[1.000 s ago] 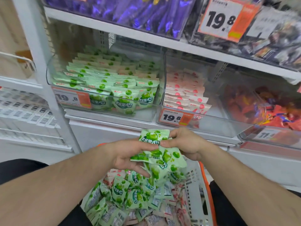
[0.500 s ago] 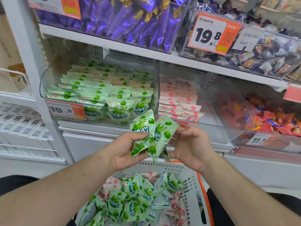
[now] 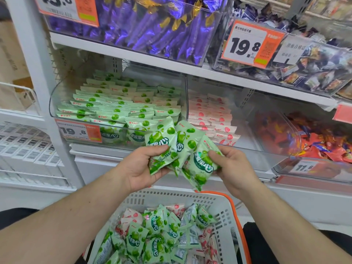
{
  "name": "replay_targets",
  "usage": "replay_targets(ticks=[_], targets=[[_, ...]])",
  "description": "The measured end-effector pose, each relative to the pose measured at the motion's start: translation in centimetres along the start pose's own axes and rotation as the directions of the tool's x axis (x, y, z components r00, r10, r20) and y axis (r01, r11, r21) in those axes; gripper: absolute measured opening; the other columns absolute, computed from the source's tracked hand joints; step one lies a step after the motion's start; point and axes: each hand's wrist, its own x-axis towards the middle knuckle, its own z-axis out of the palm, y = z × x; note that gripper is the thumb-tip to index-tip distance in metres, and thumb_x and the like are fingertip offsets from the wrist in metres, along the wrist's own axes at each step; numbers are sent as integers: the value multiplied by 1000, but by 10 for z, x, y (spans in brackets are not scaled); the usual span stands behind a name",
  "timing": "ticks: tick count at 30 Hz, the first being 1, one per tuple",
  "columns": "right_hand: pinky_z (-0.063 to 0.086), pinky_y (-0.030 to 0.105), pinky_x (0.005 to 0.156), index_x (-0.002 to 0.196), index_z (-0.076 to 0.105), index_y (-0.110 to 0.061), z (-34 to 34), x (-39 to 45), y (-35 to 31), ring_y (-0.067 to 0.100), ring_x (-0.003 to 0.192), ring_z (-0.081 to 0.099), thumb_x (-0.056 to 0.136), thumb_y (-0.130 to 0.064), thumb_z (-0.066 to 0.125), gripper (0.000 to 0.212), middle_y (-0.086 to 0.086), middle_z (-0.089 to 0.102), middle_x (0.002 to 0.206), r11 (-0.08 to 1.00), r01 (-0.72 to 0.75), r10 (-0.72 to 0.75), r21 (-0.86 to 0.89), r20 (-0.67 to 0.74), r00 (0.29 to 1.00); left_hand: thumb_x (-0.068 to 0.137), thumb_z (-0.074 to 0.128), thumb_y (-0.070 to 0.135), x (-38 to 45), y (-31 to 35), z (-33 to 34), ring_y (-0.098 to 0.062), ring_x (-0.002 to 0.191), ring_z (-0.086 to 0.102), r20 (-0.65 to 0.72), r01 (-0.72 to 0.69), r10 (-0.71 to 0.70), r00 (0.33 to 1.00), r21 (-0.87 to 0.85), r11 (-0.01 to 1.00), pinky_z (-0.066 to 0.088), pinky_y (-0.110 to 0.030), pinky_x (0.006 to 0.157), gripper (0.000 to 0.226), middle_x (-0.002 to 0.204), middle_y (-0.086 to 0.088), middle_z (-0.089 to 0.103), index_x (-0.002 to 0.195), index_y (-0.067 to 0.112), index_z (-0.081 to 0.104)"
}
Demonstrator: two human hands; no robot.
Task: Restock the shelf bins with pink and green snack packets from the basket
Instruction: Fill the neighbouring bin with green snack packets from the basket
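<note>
Now we have lifted the green packets (image 3: 179, 149) well clear of the basket (image 3: 224, 204), up to the front of the green bin (image 3: 57, 111). Our left hand (image 3: 139, 166) and right hand (image 3: 231, 166) both clasp the bunch, ready for loading.

basket (image 3: 224, 212) cropped below, top price tag (image 3: 66, 8) cut off

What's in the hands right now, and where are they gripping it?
A bunch of green packets: the left hand grips their lower left ends, the right hand the right edge.
</note>
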Motion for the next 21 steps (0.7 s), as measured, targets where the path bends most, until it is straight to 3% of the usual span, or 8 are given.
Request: replay_targets(ticks=[3,5,8,12,15,18,21], targets=[[51,44,77,88,73,-7,1,0,-8,26,73,64,97,-6,53,22,15,73,80,998,-30,30,-49,-4,1000,66,64,3,-2,4,1,-18,72,73,55,-65,59,997,112,992,60,-27,61,28,86,-8,75,93,10,70],[52,39,76,84,74,-6,5,0,-12,20,65,66,96,-6,54,24,11,73,74,997,-41,41,-62,-6,999,64,65,0,-4,1,3,-19,76,73,74,-101,90,993,167,981,59,-26,61,33,89,-9,75,96,10,69],[53,43,78,81,75,-6,12,-4,-18,24,70,66,93,-5,55,24,15,73,79,995,-100,100,12,28,995,61,72,0,-3,-11,7,-26,92,72,13,-136,137,991,250,959,58,-32,75,53,102,-13,74,113,6,63],[52,59,89,99,72,2,20,-6,-20,32,84,67,94,-6,53,22,24,72,99,986,-153,149,69,60,987,75,70,-11,-1,-19,8,-28,103,69,-69,-202,238,969,333,921,54,-35,88,40,104,-10,74,110,7,62],[57,51,84,106,70,-2,21,-5,-17,32,88,70,100,-28,52,32,20,73,100,975,-162,153,152,72,986,77,70,-12,0,-22,8,-24,102,69,-83,-231,276,957,354,906,54,-35,89,39,102,-6,75,109,11,63],[58,36,70,105,71,-4,24,-6,-15,26,78,70,95,-8,59,16,12,76,90,998,-35,40,-52,95,995,79,68,-12,1,-21,7,-24,104,69,-13,-214,238,971,389,896,53,-36,91,47,109,-6,74,119,10,60],[59,44,76,92,76,-8,24,-2,-14,27,79,72,86,7,62,21,10,76,85,978,6,1,-207,33,999,75,72,-13,-2,-13,6,-21,94,71,65,-161,150,987,531,832,57,-30,81,47,102,-6,75,115,10,61]])
